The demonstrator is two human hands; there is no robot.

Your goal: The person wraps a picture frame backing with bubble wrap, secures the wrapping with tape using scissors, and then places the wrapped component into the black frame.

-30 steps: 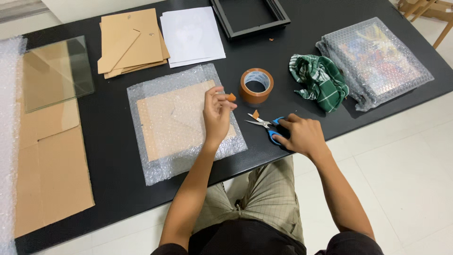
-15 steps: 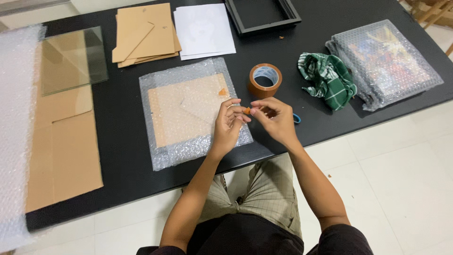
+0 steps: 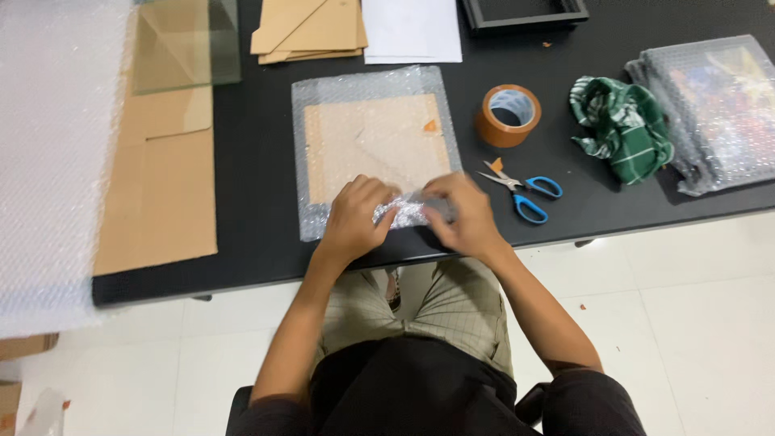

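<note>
A flat brown panel wrapped in bubble wrap lies on the black table in front of me. My left hand and my right hand press on the near edge of the wrap, fingers bunching the loose plastic between them. A small orange piece of tape sticks on the wrap's upper right. Blue-handled scissors lie just right of my right hand. A roll of brown tape stands beyond them.
A green checked cloth and a bubble-wrapped picture lie at the right. Cardboard sheets, a glass pane, bubble wrap sheet lie left. Folded cardboard, white paper and a black frame sit at the back.
My right hand left the scissors on the table. Both hands met over a bit of tape, then dropped onto the near edge of the bubble-wrapped panel.
</note>
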